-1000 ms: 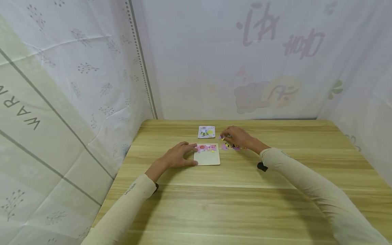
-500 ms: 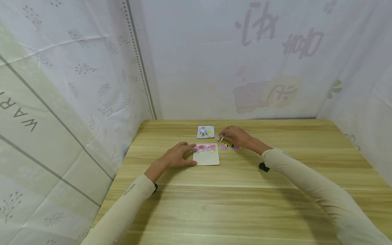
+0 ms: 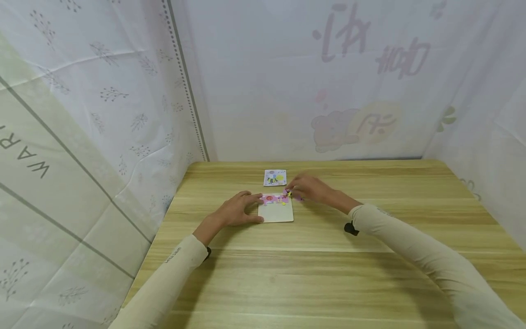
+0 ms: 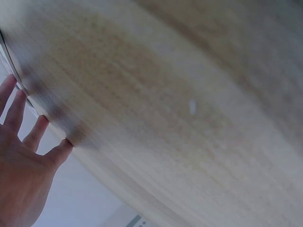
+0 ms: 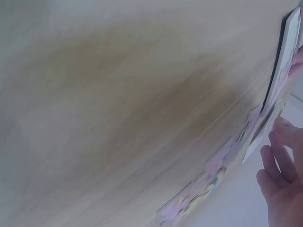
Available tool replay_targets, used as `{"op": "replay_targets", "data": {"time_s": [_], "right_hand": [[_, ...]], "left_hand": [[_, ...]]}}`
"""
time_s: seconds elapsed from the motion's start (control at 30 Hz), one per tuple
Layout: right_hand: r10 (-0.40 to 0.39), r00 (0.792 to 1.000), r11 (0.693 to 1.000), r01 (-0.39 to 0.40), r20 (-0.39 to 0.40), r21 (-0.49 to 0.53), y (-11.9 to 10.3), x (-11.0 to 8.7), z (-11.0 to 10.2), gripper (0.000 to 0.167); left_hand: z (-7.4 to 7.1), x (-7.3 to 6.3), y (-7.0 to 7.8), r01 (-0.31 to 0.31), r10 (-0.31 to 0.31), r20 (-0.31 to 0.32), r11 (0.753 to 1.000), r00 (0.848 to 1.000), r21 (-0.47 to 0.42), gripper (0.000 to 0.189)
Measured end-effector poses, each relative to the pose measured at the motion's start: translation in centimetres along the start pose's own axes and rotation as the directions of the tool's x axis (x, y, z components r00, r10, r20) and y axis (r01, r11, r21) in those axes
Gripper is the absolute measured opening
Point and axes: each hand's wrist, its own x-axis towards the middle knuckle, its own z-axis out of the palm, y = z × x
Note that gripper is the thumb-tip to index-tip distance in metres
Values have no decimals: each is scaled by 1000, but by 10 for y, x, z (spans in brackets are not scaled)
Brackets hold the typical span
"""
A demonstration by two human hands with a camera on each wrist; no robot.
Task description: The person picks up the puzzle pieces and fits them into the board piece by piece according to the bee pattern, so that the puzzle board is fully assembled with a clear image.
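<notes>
Pale wood-grain desk [image 3: 271, 283], backed by light printed fabric hangings [image 3: 255, 91], carries a flat, square, cream-coloured board [image 3: 276, 214] with pink printed pieces [image 3: 271, 199] along its far edge. Left hand [image 3: 237, 209]: fingers spread, thumb and fingertips touching the board's left side; right hand [image 3: 313, 188]: fingers narrowed, pinching a small pink, yellow and black piece [image 3: 289, 193] at the board's far right corner. Beyond the board lies a square white paper card with a bee picture [image 3: 275, 177]; loose pink-and-yellow flat pieces [image 5: 215, 165] lie on the desk to its right, partly hidden in the head view.
</notes>
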Motion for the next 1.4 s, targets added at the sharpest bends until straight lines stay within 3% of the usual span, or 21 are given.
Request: {"op": "replay_targets", "data": {"time_s": [0.37, 1.0, 1.4], "right_hand": [[-25, 998, 999, 26, 53, -26, -18, 12, 11, 20], [-23, 994, 1000, 21, 111, 15, -44, 25, 26, 22], [-88, 990, 995, 92, 107, -26, -49, 34, 37, 23]], "left_hand": [[0, 0, 0, 16, -16, 5, 1000, 1000, 0, 71], [0, 0, -2, 14, -14, -7, 1000, 1000, 15, 77], [-1, 0, -1, 22, -21, -6, 1000, 1000, 10, 79]]}}
